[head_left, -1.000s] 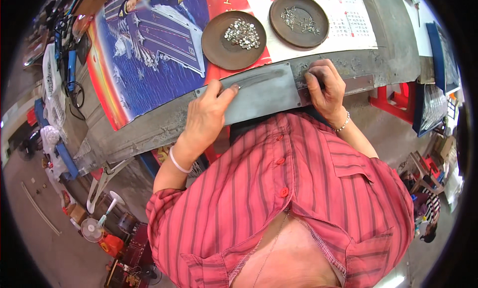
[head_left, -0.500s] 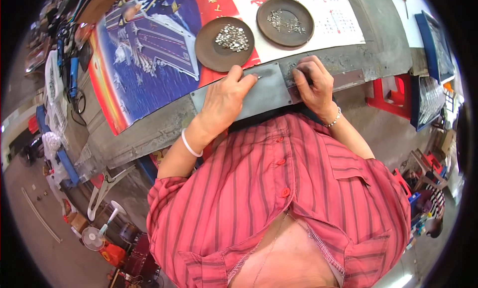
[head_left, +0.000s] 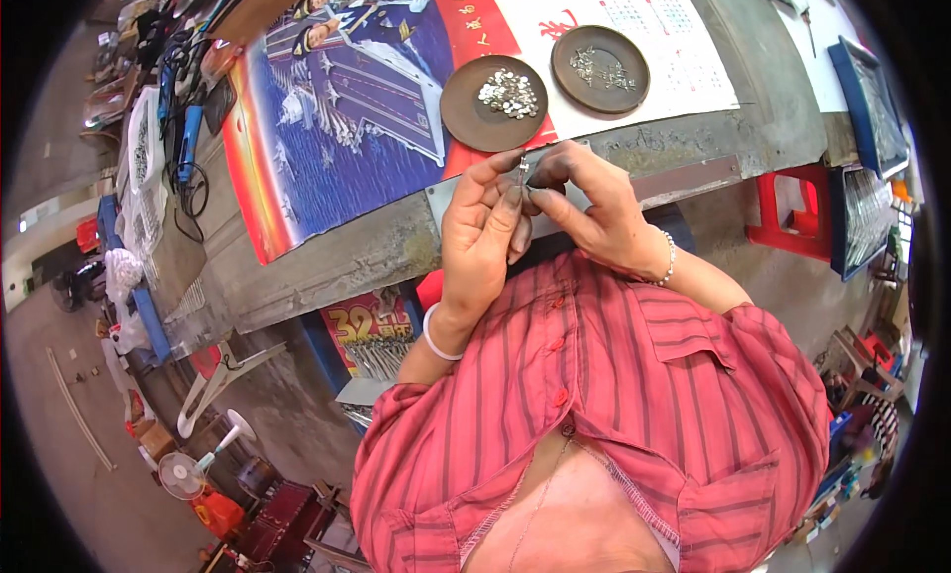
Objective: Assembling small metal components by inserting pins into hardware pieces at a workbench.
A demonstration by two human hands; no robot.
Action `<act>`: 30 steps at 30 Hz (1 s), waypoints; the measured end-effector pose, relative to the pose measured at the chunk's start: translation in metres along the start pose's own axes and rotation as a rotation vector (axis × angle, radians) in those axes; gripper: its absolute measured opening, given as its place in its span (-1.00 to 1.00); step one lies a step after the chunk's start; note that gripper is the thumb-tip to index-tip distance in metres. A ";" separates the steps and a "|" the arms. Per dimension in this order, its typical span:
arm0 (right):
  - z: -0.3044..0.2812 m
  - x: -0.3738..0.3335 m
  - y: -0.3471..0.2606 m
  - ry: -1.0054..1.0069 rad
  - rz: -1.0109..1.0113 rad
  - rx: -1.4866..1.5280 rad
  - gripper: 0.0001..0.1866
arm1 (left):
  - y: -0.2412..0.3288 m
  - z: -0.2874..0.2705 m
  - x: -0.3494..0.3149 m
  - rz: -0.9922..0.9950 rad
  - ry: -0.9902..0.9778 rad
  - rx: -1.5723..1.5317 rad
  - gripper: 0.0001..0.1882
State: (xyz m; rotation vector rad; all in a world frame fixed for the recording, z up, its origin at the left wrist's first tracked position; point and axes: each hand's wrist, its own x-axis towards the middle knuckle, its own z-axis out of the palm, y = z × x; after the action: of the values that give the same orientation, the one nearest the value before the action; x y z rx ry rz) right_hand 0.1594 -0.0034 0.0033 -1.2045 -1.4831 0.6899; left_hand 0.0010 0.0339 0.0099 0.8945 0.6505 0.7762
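Tiny shiny metal piece point(head_left: 522, 167), thin and silvery, too small to tell its shape. Pinched between fingertips of left hand point(head_left: 482, 238) and right hand point(head_left: 592, 214), both raised just above the near edge of the surface. Hands pressed close together, fingers curled around the piece. White bangle on the left wrist, beaded bracelet on the right.

Round brown dish with a heap of small silver bits point(head_left: 493, 103) just beyond the hands. Second round brown dish with fewer bits point(head_left: 600, 69) beside it. Both on a glossy paper poster, blue, red and white point(head_left: 337, 107). Grey, rough, worn surface point(head_left: 327, 266) underneath. Red plastic stool point(head_left: 792, 216) to the right. Cluttered workshop floor all around.
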 end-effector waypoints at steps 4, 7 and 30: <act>0.008 0.005 -0.008 0.002 -0.027 -0.012 -0.85 | 0.004 -0.005 -0.008 0.004 0.010 -0.198 -0.67; 0.011 0.005 -0.011 -0.003 -0.036 -0.008 -0.87 | 0.012 -0.015 -0.010 -0.098 0.015 -0.374 -0.66; 0.017 0.001 0.000 -0.053 0.026 0.026 -0.88 | -0.006 -0.028 -0.009 -0.379 -0.105 -1.062 -0.67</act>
State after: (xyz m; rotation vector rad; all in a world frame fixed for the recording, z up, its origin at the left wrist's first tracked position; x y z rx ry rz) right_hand 0.1433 0.0007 -0.0005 -1.1957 -1.5004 0.7614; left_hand -0.0237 0.0360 -0.0070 -0.1615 0.2214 0.5988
